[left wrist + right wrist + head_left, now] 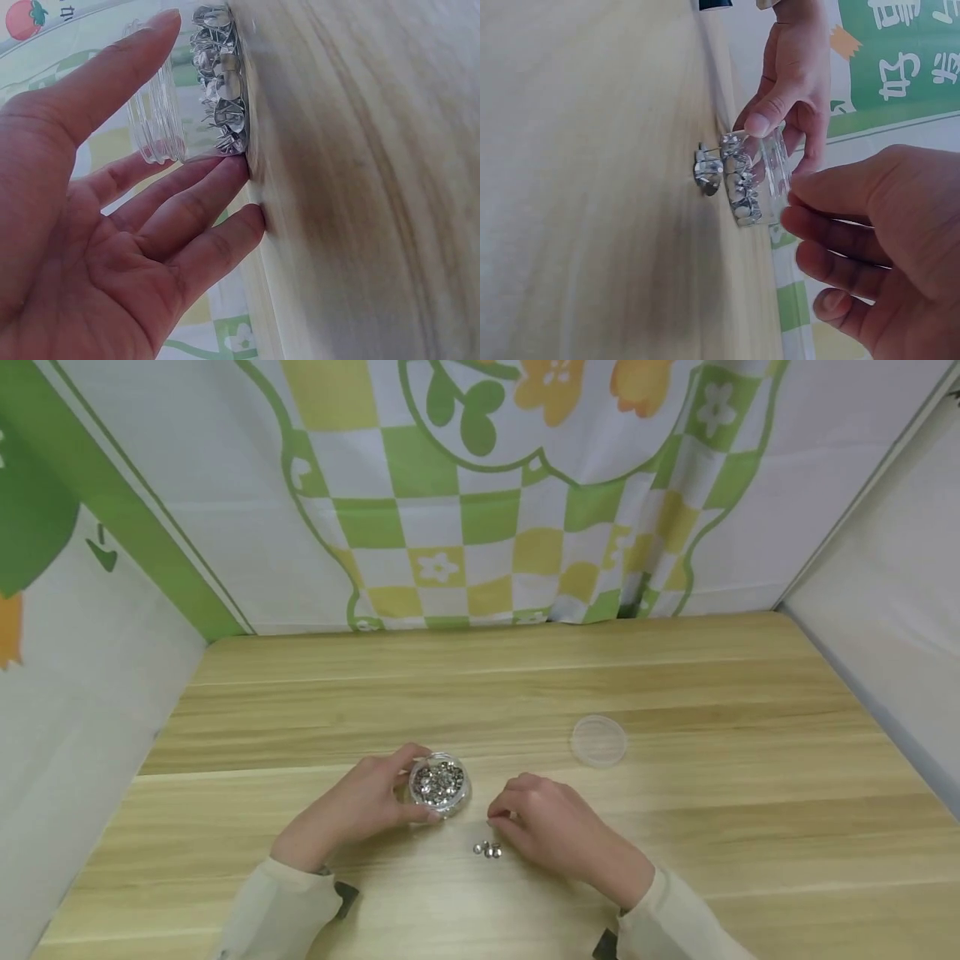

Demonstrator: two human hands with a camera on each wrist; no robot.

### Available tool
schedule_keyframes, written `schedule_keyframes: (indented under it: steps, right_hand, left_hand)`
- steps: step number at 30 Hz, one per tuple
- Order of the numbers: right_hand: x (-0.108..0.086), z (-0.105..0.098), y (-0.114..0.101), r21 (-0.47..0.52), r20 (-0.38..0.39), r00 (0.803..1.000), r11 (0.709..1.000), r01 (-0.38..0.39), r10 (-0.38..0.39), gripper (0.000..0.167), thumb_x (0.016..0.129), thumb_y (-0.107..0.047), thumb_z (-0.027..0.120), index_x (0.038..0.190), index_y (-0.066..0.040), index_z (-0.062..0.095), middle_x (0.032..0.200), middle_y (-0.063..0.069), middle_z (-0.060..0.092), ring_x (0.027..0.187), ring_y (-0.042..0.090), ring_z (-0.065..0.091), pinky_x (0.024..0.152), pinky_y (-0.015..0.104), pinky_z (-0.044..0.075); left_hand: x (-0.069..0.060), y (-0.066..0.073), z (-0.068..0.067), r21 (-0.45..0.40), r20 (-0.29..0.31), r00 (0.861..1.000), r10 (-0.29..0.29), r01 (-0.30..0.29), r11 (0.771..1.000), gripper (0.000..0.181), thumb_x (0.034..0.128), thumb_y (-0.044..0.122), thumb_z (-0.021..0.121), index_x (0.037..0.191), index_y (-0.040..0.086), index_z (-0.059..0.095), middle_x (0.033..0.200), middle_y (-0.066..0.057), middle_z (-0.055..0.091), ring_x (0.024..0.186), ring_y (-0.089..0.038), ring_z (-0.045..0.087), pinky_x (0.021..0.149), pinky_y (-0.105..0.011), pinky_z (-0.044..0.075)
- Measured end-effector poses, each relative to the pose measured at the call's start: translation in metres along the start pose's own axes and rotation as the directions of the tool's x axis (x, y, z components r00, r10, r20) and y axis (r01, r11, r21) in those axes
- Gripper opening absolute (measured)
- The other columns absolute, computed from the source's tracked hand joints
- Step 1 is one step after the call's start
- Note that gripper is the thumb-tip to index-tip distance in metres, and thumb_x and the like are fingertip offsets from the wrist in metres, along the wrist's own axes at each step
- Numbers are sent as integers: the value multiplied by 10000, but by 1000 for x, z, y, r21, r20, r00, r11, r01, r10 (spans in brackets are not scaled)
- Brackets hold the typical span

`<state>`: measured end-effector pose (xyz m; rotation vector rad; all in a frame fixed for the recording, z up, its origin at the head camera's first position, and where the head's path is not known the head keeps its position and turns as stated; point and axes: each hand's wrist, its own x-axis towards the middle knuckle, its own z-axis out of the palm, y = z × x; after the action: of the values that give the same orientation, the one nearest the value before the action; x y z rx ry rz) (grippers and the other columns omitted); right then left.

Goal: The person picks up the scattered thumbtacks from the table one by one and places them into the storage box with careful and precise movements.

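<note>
A clear round jar (454,808) of silver thumbtacks (437,782) stands upright on the table. My left hand (369,800) holds it from the left, thumb on the near side and fingers around the far side. In the left wrist view, fingertips touch the jar's wall (155,120) low down. Just right of the jar, my right hand (551,827) has its thumb and index finger pinched together. A tiny glint shows at those fingertips, seemingly a thumbtack, mostly hidden. Several loose thumbtacks (488,851) lie in a small cluster below the jar and left of the right hand.
A clear round lid (599,741) lies flat on the wood-grain table (750,760), behind and right of the right hand. Along the table's back edge hangs a green, yellow and white checked cloth (487,527). Pale panels stand at both sides.
</note>
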<state>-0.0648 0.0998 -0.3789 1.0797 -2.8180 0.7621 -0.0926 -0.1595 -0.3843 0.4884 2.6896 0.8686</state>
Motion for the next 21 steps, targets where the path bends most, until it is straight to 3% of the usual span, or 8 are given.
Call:
schedule_keyframes:
  steps: [7,16,21]
  right_hand:
    - [-7,3,-2,-3,122,992,1000,19,-19,58,870,-186,705,888,-166,757,818,-81,687,752,12,574,679,164,524]
    - [-8,8,-1,5,189,981,999,32,-32,110,859,-132,705,929,-196,761,870,-89,692,809,13,612,737,175,548]
    - [-7,10,-1,6,190,981,1000,27,-27,101,856,-111,708,908,-176,766,859,-77,689,807,21,618,742,189,555]
  left_hand:
    - [0,-1,0,-22,11,1000,-8,8,1000,716,698,379,849,1303,170,527,1260,-146,658,1175,-396,617,1016,-571,475]
    - [-1,1,0,-20,13,1000,-20,20,1000,723,701,381,847,1312,170,523,1270,-145,652,1191,-393,607,1028,-563,469]
    - [-1,1,-1,-20,15,1000,-14,14,1000,720,706,387,844,1312,171,520,1272,-140,652,1196,-397,602,1030,-566,466]
